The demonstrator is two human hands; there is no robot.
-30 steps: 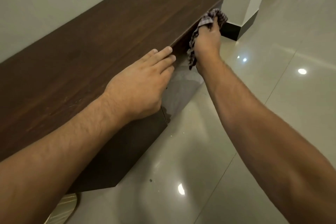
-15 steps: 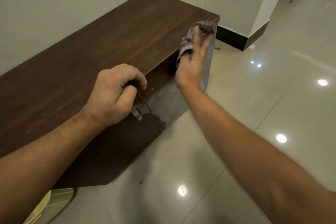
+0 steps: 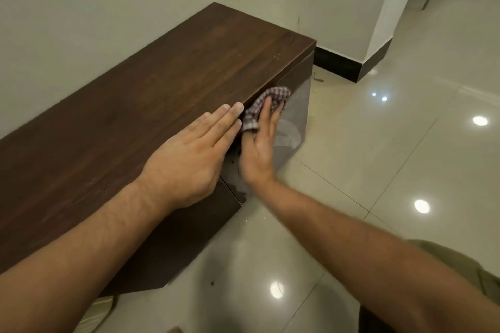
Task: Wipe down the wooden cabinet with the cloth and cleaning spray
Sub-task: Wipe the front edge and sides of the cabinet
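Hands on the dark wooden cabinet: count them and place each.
2. The left hand lies flat on top of the dark brown wooden cabinet; the right hand presses a checked cloth against its front.

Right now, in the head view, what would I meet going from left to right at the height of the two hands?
cabinet top → left hand → right hand → pale smear on the cabinet front → tiled floor → light reflection. The cloth overlaps the right hand, so I leave it out.
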